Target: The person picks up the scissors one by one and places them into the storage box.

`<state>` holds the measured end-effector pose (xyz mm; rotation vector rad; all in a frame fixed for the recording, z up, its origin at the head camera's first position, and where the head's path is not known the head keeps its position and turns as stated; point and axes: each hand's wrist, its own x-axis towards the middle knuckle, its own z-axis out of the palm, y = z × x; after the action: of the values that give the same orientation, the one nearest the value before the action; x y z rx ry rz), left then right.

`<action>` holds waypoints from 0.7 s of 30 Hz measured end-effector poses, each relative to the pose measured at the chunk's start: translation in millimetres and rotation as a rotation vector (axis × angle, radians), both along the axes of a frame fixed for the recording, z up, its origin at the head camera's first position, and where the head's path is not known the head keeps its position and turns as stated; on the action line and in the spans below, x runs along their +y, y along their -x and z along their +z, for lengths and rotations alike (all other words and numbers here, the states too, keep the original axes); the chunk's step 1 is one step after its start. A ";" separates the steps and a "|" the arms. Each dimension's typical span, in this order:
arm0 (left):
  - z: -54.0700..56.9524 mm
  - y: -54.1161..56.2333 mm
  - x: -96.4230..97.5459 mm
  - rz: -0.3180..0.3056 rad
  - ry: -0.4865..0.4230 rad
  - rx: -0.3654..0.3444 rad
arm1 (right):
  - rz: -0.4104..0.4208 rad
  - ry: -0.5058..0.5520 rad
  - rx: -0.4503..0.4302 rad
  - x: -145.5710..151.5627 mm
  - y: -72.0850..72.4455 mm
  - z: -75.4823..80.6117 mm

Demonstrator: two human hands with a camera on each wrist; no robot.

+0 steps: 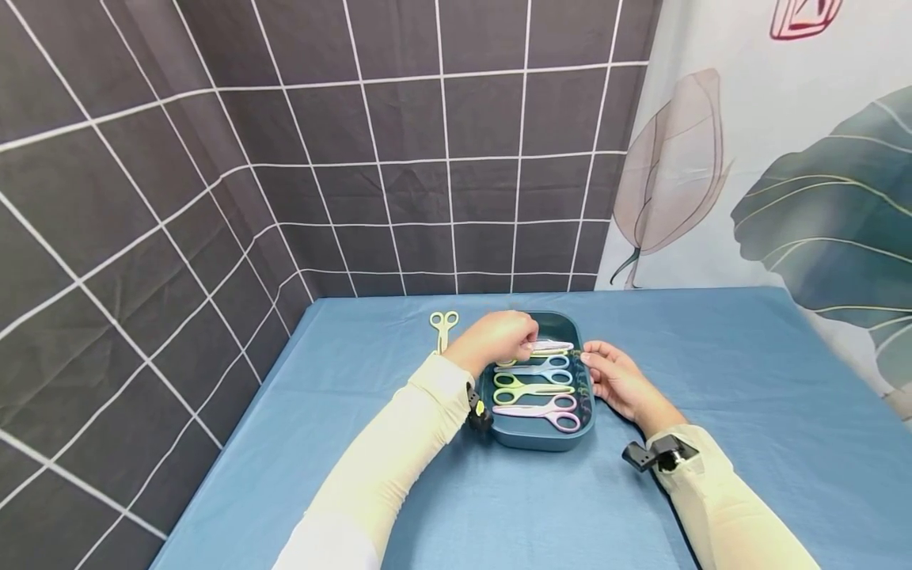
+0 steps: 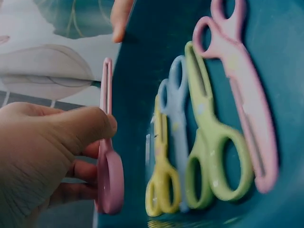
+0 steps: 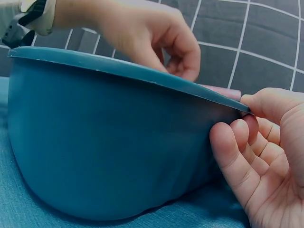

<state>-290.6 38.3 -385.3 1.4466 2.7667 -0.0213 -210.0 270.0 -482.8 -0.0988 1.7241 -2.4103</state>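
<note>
Seemingly placing pink scissors (image 2: 114, 168) at the far end of the blue bin (image 1: 537, 440), pinching with the left hand (image 1: 499, 339), gripping the right rim (image 3: 142, 76) with the right hand (image 1: 618, 381), next probably needing release.

Readable text: honestly none I can make out
Red mark (image 1: 805, 19) on the white backdrop (image 1: 748, 87): up above the table (image 1: 712, 332)'s far right corner, cropped at the top, can't tell if it's lettering or just a doodle
Green scissors (image 2: 206, 118) in the tray (image 1: 539, 442): pale spot mid-length, way too blurry to read
Tray's right inner side: faint squiggles, too tiny
</note>
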 end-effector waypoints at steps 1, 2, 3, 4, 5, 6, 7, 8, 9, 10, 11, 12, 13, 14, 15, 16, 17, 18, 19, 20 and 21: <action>-2.2 0.4 0.4 -0.008 0.009 0.000 | 0.004 0.005 0.004 0.1 0.1 -0.2; -4.4 0.8 0.5 -0.019 0.021 0.004 | 0.008 0.013 0.007 0.3 0.3 -0.3; -6.4 1.4 0.6 -0.033 0.031 0.006 | 0.009 0.015 0.008 0.3 0.3 -0.3; -8.5 2.1 0.4 -0.047 0.040 0.007 | 0.008 0.018 0.009 0.3 0.3 -0.4; -10.6 3.3 0.1 -0.060 0.046 0.009 | 0.006 0.018 0.009 0.3 0.2 -0.5; -12.4 4.5 -0.3 -0.070 0.051 0.010 | 0.003 0.017 0.008 0.1 0.0 -0.4; -14.0 5.9 -0.8 -0.077 0.055 0.006 | 0.003 0.017 0.007 0.1 -0.1 -0.6; -15.1 7.5 -1.2 -0.085 0.055 -0.001 | 0.004 0.019 0.005 0.3 -0.2 -1.0; -15.9 9.2 -1.5 -0.089 0.050 -0.014 | 0.001 0.018 0.004 0.1 -0.5 -1.3; -16.2 10.7 -1.9 -0.092 0.041 -0.028 | 0.004 0.023 0.005 0.0 -0.6 -1.5; -15.9 12.2 -2.2 -0.093 0.028 -0.043 | 0.004 0.023 0.005 -0.2 -0.6 -1.8; -15.5 13.6 -2.5 -0.094 0.018 -0.059 | 0.006 0.024 0.005 -0.4 -0.5 -2.0; -14.8 14.9 -2.9 -0.095 0.008 -0.077 | 0.007 0.027 0.005 -0.8 -0.4 -2.1; -14.1 16.0 -3.3 -0.093 -0.001 -0.093 | 0.009 0.026 0.004 -1.1 -0.2 -2.3; -13.6 17.0 -3.7 -0.089 -0.009 -0.108 | 0.009 0.023 0.004 -1.4 0.0 -2.5; -13.3 17.8 -4.3 -0.085 -0.016 -0.121 | 0.010 0.020 0.003 -1.6 0.3 -2.6; -13.6 19.1 -4.6 -0.081 -0.022 -0.135 | 0.006 0.016 0.001 -1.7 0.5 -2.7; -13.7 19.9 -5.0 -0.078 -0.025 -0.147 | 0.002 0.014 0.000 -1.6 0.7 -2.9; -14.0 20.7 -5.2 -0.074 -0.028 -0.162 | 0.000 0.013 0.000 -1.4 0.8 -3.0; -14.5 21.5 -5.4 -0.070 -0.030 -0.173 | -0.002 0.011 0.000 -1.1 0.8 -3.1; -15.2 22.2 -5.3 -0.071 -0.033 -0.183 | -0.003 0.011 0.000 -0.7 0.8 -3.0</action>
<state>-312.8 33.0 -400.5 1.4729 2.5812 0.1492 -210.7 269.3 -485.9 -0.0980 1.7130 -2.4222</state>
